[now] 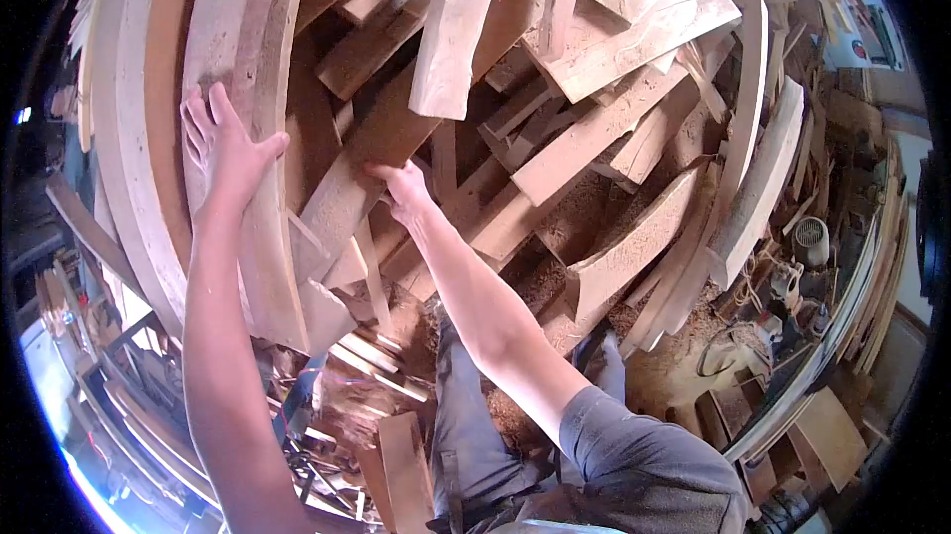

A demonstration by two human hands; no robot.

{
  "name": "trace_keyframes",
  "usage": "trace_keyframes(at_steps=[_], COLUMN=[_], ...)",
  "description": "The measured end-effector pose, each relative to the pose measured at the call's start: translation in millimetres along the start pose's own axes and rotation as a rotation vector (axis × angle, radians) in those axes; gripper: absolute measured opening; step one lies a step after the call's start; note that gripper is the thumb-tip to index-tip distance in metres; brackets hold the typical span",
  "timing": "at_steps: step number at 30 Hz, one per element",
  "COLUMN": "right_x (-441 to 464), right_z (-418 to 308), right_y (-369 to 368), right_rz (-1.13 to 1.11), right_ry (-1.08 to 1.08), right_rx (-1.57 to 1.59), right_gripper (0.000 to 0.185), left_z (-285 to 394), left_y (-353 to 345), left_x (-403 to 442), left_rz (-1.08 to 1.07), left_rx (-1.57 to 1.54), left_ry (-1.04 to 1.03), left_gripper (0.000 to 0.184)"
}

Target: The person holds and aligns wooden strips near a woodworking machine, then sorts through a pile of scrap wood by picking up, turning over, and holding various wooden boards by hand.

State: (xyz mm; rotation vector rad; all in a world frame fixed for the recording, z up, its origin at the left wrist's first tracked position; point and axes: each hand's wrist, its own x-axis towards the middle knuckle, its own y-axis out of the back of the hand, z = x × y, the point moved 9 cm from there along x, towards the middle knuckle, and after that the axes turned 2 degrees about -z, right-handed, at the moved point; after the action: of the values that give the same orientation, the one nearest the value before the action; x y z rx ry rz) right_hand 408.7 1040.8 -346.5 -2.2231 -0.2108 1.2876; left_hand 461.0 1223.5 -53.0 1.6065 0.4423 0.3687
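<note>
Listing from near to far, at a wood heap:

- Grey sleeve [644, 455], 1, near right; dusty trousers [474, 420] beside it.
- Flat offcut [404, 465], 1, near, left of the trousers; sawdust [684, 385] on the floor to the right.
- Right hand [401, 192], bent at the edge of the brown board, middle of the scene; some fingers are out of sight, so cannot tell whether it grips or only rests.
- Brown board [371, 143], 1, lying aslant in the heap, its near end beside the curved plank and its far part passing behind a pale beam [448, 58].
- Left hand [226, 143], fingers spread wide on the face of the curved plank, thumb out to the right; nothing enclosed.
- Curved plank [269, 247], 1, thick, left of the brown board, running near to far.
- Curved offcuts [758, 177], several, right of the heap.
- Wide pale board [644, 44], 1, far, on top of the heap.

Step in hand, as judged: handling timber at the heap, left hand steadying, right hand testing or taking hold. Shifting the brown board would call for a sure hold on its edge and care with the pale beam across it.
</note>
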Motion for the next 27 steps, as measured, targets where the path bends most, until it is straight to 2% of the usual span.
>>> trace_keyframes(at_steps=[7, 9, 10, 11, 12, 14, 15, 16, 17, 20, 21, 23, 27], right_x=[-3.7, -10.0, -15.5, -20.8, -58.9, -105.8, -107.4, -136.7, -143.5, -142.0, -128.8, -113.0, -72.9], right_z=[-1.3, 8.7, 13.8, 13.7, -18.4, -88.5, -119.4, -190.0, -243.1, -372.1, -402.9, -450.6, -490.7], right_y=[-3.6, 20.6, 43.6, 65.1, 79.2, 126.2, 164.7, 166.6, 184.6, 198.3, 201.2, 177.2, 141.6], right_rz=[-0.041, -0.04, -0.052, -0.063, -0.016, 0.119, 0.166, 0.311, 0.424, 0.592, 0.679, 0.643, 0.66], right_ry=[-0.01, -0.021, -0.044, -0.057, -0.082, 0.067, 0.131, 0.309, 0.491, 0.816, 0.788, 0.827, 0.823], right_rx=[0.044, -0.086, -0.157, -0.225, -0.28, -0.499, -0.507, -0.961, -1.16, -1.343, -1.452, -1.638, -1.87], right_gripper=[0.029, 0.023, 0.022, 0.02, 0.018, 0.021, 0.021, 0.019, 0.016, 0.024, 0.027, 0.041, 0.055], left_z=[1.2, -1.3, -1.2, 0.0, 1.4, -3.4, -3.4, -2.8, -3.7, -19.0, -19.0, -7.8, -8.3], left_y=[1.3, -3.8, -3.2, -5.2, -4.1, -7.2, -6.2, -6.5, -9.5, -24.1, -23.9, -12.7, -13.9], left_x=[3.4, 2.1, 1.6, 2.6, 2.5, 2.5, 4.1, 4.5, 4.9, 9.0, 9.6, 7.8, 5.1], left_rz=[0.015, 0.009, 0.035, 0.009, -0.013, -0.041, -0.042, -0.049, -0.055, -0.041, -0.048, -0.062, -0.033], left_rx=[0.023, 0.074, -0.032, -0.013, 0.009, 0.008, 0.018, 0.029, 0.039, 0.067, 0.082, 0.105, 0.089], left_ry=[-0.009, -0.024, -0.071, -0.049, -0.027, 0.001, -0.003, -0.01, -0.015, -0.015, -0.017, 0.019, 0.029], left_gripper=[0.109, 0.115, 0.108, 0.108, 0.109, 0.111, 0.112, 0.113, 0.113, 0.117, 0.119, 0.117, 0.114])
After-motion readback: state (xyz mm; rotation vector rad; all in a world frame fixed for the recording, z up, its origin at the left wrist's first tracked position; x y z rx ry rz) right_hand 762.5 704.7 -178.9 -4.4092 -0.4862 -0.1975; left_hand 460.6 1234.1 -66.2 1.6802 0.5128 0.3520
